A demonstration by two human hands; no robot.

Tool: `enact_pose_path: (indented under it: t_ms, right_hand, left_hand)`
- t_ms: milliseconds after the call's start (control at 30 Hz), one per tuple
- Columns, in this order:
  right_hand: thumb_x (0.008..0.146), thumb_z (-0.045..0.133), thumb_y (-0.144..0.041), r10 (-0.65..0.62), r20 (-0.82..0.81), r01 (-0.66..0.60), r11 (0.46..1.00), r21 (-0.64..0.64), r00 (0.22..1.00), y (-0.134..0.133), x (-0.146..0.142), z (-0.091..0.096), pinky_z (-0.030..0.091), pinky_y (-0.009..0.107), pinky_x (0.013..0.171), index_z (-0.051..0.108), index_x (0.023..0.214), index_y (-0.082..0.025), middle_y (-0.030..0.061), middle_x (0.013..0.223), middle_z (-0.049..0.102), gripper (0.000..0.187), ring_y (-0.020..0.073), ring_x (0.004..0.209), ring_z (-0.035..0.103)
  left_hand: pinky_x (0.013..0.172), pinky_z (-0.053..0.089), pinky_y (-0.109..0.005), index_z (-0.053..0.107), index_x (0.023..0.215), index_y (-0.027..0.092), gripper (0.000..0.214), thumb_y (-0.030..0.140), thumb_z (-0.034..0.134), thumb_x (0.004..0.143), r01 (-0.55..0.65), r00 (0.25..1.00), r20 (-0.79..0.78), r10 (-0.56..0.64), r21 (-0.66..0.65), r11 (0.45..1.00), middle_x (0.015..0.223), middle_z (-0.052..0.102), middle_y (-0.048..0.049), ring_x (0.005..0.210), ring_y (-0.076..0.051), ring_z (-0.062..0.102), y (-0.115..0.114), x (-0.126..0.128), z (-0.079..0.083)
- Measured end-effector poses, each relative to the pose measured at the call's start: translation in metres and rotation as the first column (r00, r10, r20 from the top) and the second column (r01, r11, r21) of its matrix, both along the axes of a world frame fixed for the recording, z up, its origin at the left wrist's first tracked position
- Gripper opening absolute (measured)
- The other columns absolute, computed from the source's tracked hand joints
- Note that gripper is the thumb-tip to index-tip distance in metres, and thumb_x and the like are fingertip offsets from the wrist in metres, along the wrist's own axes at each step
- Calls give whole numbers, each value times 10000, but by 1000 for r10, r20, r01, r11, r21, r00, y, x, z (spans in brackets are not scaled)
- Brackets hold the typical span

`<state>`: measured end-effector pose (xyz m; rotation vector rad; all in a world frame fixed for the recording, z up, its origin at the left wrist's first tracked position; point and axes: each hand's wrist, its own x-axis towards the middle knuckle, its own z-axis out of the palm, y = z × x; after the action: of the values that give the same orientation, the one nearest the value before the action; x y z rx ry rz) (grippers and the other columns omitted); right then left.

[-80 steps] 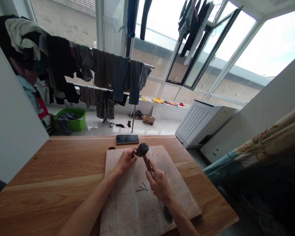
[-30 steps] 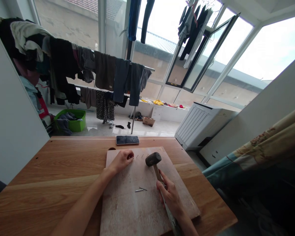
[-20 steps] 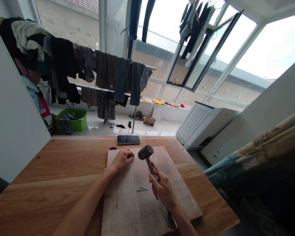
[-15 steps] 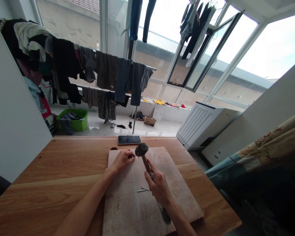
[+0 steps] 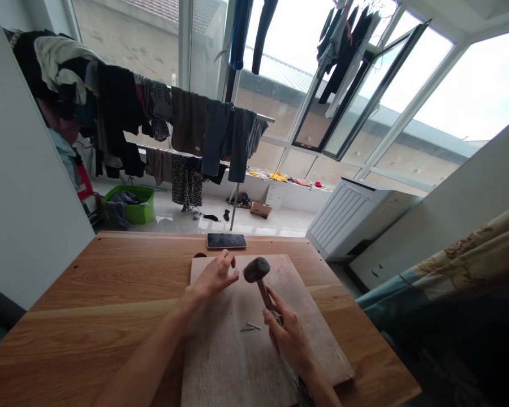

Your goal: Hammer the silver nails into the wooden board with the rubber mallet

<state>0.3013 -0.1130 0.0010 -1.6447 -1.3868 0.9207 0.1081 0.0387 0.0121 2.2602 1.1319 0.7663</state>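
My right hand [image 5: 288, 333] is wrapped around the handle of a hammer [image 5: 257, 270] with a thick dark head. The head is raised above the wooden board [image 5: 220, 362], just right of my left hand [image 5: 217, 276]. That left hand is over the board's far left part, thumb and fingers apart, with nothing visible held in it. Close to its fingertips a small upright nail seems to stand, though blurred. Two loose nails [image 5: 250, 327] lie crossed mid-board, left of my right hand. Other thin nails near the far edge are faint behind the hammer head.
The board lies on a wood-grain table [image 5: 110, 316]. Beyond its far edge is a black phone [image 5: 226, 241], with a small round dark object [image 5: 200, 255] to the left. Past the table stand a laundry rack [image 5: 265, 118], a green tub [image 5: 139, 212] and a white cabinet [image 5: 343, 215].
My left fingers have spread from a pinch near the board. The hammer and my right hand have shifted slightly right and down, away from the left hand. The view has moved a little.
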Motion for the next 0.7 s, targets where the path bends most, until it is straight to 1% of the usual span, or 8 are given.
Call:
enact_pose_path:
  t_ms: [67,133,200,233,333,467,600,700]
  right_hand:
    - [911,523,-473,-27,-15,26,999,-24,1000,-8,9,-7,380,189,319,434,1492,-149,-12,656,634,671,81,340,445]
    - [906,538,-474,-46,-12,46,998,-41,999,-13,16,-13,391,197,311,437,1491,-143,18,715,672,680,87,347,461]
    - [907,548,-475,-46,-3,46,998,-39,999,-15,20,-17,403,205,314,447,1486,-155,39,760,697,670,95,358,479]
    - [907,553,-478,-43,2,43,998,-35,999,-15,20,-18,409,208,318,457,1481,-168,40,765,701,660,100,364,486]
    - [908,551,-495,-27,28,28,999,-30,999,-14,18,-17,420,222,335,489,1459,-188,22,705,686,634,120,373,500]
    - [909,536,-498,-36,71,35,999,6,997,-15,15,-16,438,241,368,514,1436,-184,-7,621,651,614,148,398,529]
    - [912,527,-492,-60,146,56,998,33,987,-14,17,-23,469,255,417,551,1399,-197,-6,612,646,571,167,438,566]
    - [914,520,-478,-67,241,55,997,54,968,-9,19,-27,494,264,482,612,1309,-208,5,632,658,488,183,498,600]
  left_hand:
    - [696,450,-281,618,779,190,44,234,616,783,122,984,-124,-125,-27,992,845,604,-32,750,-182,589,-12,7,14]
    - [641,435,-277,646,736,204,52,248,672,725,297,922,-226,-316,-117,948,800,632,-25,728,-189,593,-27,16,23]
    - [585,419,-281,678,726,213,110,280,739,664,421,836,-306,-456,-176,890,792,653,-29,697,-196,593,-41,26,25]
    - [566,412,-284,688,719,212,127,285,760,644,453,802,-345,-488,-183,873,784,657,-35,681,-199,591,-48,31,23]
    - [539,405,-295,698,684,194,98,263,759,651,486,752,-431,-500,-150,861,785,663,-64,644,-196,582,-61,40,16]
    - [546,413,-304,706,682,190,39,223,725,670,513,739,-442,-508,-121,850,825,675,-75,641,-195,572,-64,42,13]
    - [535,383,-277,681,671,207,51,157,680,659,468,774,-386,-502,-185,864,682,645,-20,590,-171,536,-53,33,23]
    - [529,358,-251,680,751,214,153,112,620,654,390,838,-328,-435,-197,900,681,645,-1,598,-160,545,-36,17,29]
